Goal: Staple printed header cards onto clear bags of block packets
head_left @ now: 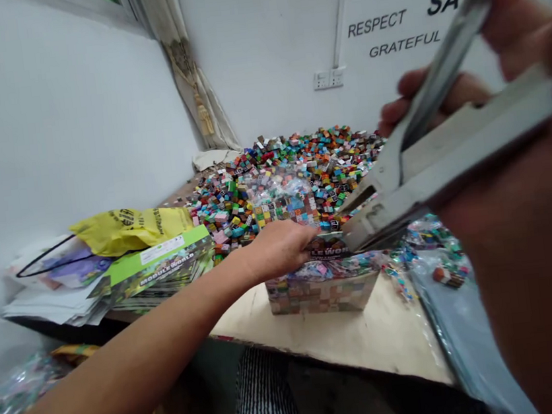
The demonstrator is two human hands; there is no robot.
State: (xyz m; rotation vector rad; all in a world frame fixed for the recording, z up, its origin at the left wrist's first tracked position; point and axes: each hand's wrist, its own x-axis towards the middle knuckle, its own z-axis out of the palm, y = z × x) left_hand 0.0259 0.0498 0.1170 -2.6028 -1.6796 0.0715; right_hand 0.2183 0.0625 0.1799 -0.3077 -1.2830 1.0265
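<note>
Right hand [513, 186] grips stapler [443, 163] over box [322, 295]; table [330, 335] strip separates box from edge [340, 358].

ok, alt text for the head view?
A person's right hand holds a plier-style metal stapler at dark lettered packaging gripped by the left hand. Below is a brick-patterned box on a pale tabletop; behind, a heap of small multicoloured blocks. Left: a yellow bag, printed cards.

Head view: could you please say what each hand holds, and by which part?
The right hand grips the stapler by its handles; the left hand holds the packet near its top.
</note>
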